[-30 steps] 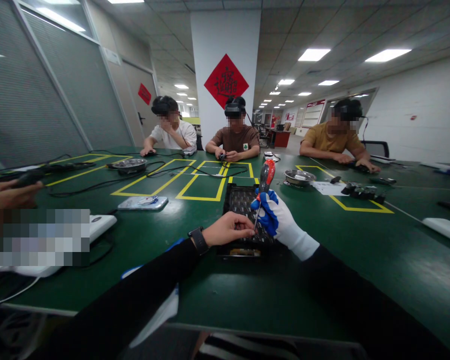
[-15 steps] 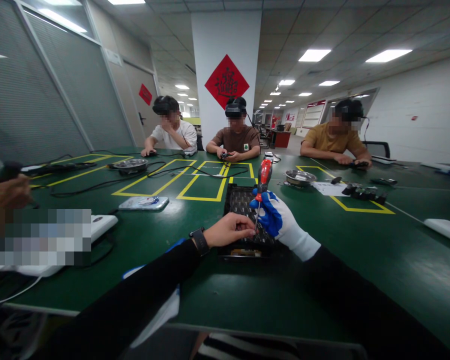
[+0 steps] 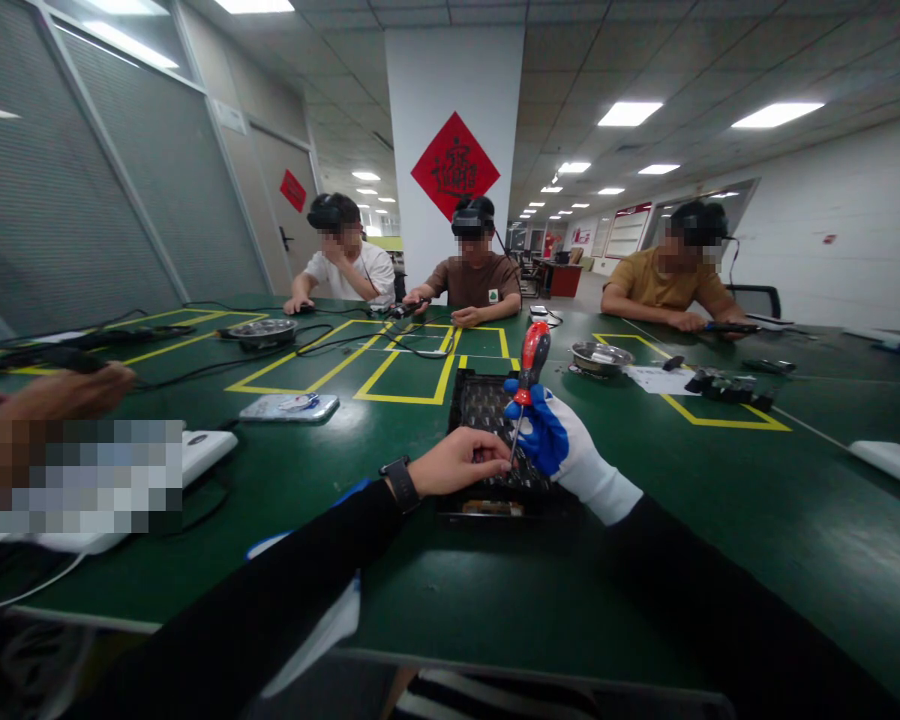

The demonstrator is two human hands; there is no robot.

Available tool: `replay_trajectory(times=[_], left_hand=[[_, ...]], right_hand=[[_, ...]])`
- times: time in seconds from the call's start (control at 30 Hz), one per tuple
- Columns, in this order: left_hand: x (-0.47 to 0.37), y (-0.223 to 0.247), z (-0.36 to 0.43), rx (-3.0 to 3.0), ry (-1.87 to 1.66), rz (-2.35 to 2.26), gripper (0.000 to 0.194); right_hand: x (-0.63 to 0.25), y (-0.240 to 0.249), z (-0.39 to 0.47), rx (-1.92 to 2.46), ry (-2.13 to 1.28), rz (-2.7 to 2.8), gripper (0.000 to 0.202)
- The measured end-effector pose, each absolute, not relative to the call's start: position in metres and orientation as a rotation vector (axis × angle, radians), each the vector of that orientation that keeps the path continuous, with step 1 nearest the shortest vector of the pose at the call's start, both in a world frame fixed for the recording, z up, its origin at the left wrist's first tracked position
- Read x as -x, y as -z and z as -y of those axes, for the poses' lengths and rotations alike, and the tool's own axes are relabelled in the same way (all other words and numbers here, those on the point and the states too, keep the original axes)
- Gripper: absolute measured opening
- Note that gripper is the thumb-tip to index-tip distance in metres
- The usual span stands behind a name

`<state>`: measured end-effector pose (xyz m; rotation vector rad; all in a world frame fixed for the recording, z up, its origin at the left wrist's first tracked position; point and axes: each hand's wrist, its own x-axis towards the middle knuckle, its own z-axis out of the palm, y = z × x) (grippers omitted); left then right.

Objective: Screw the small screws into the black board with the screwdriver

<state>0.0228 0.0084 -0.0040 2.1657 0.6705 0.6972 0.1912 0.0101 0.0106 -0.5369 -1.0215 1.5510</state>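
Observation:
A screwdriver [image 3: 534,362] with a red and black handle stands nearly upright, tip down, over a black tray-like case [image 3: 482,395]. My right hand [image 3: 559,435], in a white and blue glove, grips it low, around the base of the handle and the shaft. Bare and wearing a watch [image 3: 399,484], my left hand [image 3: 461,460] reaches over the case from the left. Its fingertips are pinched together beside the screwdriver's tip; whatever they hold is too small or hidden to name. Small pieces lie inside the case, but the hands cover part of it.
A phone [image 3: 290,407] lies left of the case, and a white glove [image 3: 319,640] hangs at the table's front edge. Metal bowls [image 3: 601,356] and black parts [image 3: 727,384] sit farther off. Several people sit around the table; another person's hand [image 3: 67,395] is at the left.
My hands and the screwdriver hold almost the same place; the handle tilts slightly more to the right. The hand at the far left has moved right and lower.

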Motion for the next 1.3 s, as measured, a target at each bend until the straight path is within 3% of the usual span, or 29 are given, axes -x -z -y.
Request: replay_trajectory(times=[0.77, 1.0, 1.3], left_hand=[[-0.0224, 0.0048, -0.0095, -2.157, -0.711, -0.631, 0.029], [-0.0229, 0.0059, -0.0099, -2.095, -0.711, -0.609, 0.029], [-0.0237, 0.0038, -0.0089, -2.121, -0.712, -0.694, 0.032]], right_hand=[[-0.1872, -0.0135, -0.0039, 0.603, -1.435, 1.028, 0.03], [-0.1891, -0.0162, -0.0069, 0.561, -1.597, 0.981, 0.035], [-0.1855, -0.0154, -0.0026, 0.623, -1.401, 1.074, 0.031]])
